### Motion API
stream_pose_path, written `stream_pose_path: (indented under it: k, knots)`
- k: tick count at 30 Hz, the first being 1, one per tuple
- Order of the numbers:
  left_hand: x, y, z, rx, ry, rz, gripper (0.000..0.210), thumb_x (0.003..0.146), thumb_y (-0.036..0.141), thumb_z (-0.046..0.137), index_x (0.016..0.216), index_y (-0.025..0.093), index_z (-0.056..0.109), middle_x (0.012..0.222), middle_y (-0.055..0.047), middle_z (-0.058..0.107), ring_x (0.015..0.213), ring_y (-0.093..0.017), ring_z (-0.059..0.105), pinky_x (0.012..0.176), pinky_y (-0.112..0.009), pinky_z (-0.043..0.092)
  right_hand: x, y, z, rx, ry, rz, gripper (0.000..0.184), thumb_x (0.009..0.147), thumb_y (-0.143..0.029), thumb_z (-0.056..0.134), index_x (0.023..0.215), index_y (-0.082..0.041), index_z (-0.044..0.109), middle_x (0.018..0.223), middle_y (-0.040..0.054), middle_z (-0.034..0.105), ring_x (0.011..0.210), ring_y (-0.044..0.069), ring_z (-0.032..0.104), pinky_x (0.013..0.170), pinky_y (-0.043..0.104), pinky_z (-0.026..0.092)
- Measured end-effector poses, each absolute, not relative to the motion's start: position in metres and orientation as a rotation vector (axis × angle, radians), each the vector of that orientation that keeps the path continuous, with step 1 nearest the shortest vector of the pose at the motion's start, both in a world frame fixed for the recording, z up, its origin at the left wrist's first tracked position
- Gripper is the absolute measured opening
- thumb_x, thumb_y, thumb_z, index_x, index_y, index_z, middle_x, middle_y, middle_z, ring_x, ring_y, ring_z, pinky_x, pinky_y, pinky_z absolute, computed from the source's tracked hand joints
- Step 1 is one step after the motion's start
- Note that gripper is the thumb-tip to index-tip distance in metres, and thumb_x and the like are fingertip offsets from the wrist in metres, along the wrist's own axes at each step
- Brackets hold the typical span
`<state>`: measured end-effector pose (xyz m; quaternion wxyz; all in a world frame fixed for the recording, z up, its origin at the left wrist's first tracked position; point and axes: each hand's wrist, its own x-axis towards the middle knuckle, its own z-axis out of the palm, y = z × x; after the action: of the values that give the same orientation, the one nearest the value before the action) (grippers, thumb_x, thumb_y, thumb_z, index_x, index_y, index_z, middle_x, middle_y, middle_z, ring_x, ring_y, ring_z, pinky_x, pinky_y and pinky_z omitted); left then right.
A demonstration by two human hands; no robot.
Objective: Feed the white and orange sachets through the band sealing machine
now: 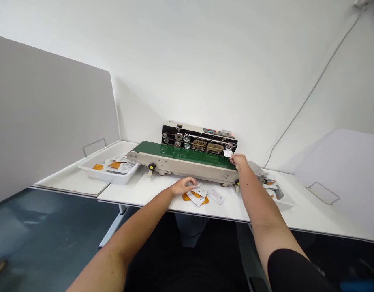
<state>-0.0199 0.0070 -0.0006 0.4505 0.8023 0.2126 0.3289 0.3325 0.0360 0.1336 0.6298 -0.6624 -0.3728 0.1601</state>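
Right hand: the right hand (238, 159) is reaching over the near edge of the belt, its fingers closing on a small white packet (227, 153).
Held packet: it is sticking out from the fingertips toward the rollers, above the right-hand part of the green belt (187, 153).
Left hand: the left hand (183, 187) is hovering or resting at the left edge of the loose pile (196, 198), fingers curving and thumb below; whether it is pinching a packet, I cannot tell.
Loose pile: white printed packets are overlapping orange ones on the table (158, 194), in front of the machine; one white packet (216, 197) is lying at the pile's right side.
Machine: the conveyor machine (199, 137) is standing against the wall (187, 73), showing metal rollers behind the belt and small coloured buttons on top.
Left tray: a white tray (114, 178) is holding white and orange packets beside the belt's left end.
Right tray: another white tray (286, 202) is sitting beyond the right forearm, partly hidden, also containing packets.
Sides: a grey partition (53, 97) is standing on the left; a cable (314, 85) is running down the wall on the right.
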Motion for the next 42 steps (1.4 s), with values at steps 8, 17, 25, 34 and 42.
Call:
stream_pose_path:
  k: [8,17,25,34,42]
  knots:
    - [-0.016,0.006,-0.005,2.077,0.632,0.879,0.022,0.084,0.038,0.068,0.099,0.021,0.067,0.114,-0.008,0.071,0.110,-0.025,0.063,0.102,-0.038,0.047,0.259,-0.045,0.075,-1.395,-1.278,-0.191,0.033,0.093,-0.038,0.047,0.106,-0.018,0.070,0.105,0.0108,0.069,0.097,0.023,0.062,0.089,0.036,0.048]
    - [-0.014,0.006,-0.001,2.109,0.603,0.885,0.019,0.084,0.035,0.068,0.098,0.021,0.067,0.113,-0.008,0.071,0.108,-0.025,0.064,0.100,-0.040,0.048,0.230,-0.100,-0.042,-1.856,-1.732,0.071,0.049,0.083,-0.037,0.063,0.129,-0.019,0.064,0.132,0.0139,0.061,0.127,0.032,0.051,0.108,0.044,0.038]
    - [-0.016,0.003,0.006,2.113,0.544,0.874,0.028,0.085,0.040,0.068,0.103,0.019,0.066,0.120,-0.010,0.069,0.114,-0.026,0.060,0.104,-0.040,0.043,0.226,-0.106,-0.027,-1.609,-1.595,-0.051,0.068,0.078,-0.034,0.070,0.143,-0.024,0.050,0.132,0.0112,0.055,0.121,0.029,0.054,0.103,0.043,0.045]
    - [-0.016,0.001,0.009,1.877,0.504,0.783,0.049,0.081,0.045,0.072,0.117,0.016,0.057,0.075,0.001,0.061,0.070,-0.015,0.058,0.069,-0.027,0.046,0.182,-0.080,-0.012,-1.139,-1.987,0.064,0.069,0.076,-0.029,0.078,0.139,-0.026,0.050,0.135,0.0098,0.055,0.123,0.028,0.050,0.108,0.048,0.040]
    - [-0.014,0.005,0.011,1.821,0.567,0.869,0.046,0.079,0.045,0.073,0.111,0.014,0.061,0.069,0.003,0.055,0.066,-0.013,0.054,0.064,-0.024,0.043,0.192,-0.082,-0.014,-1.268,-1.716,0.246,0.041,0.085,-0.027,0.061,0.126,-0.023,0.062,0.119,0.0081,0.061,0.108,0.023,0.059,0.098,0.038,0.047]
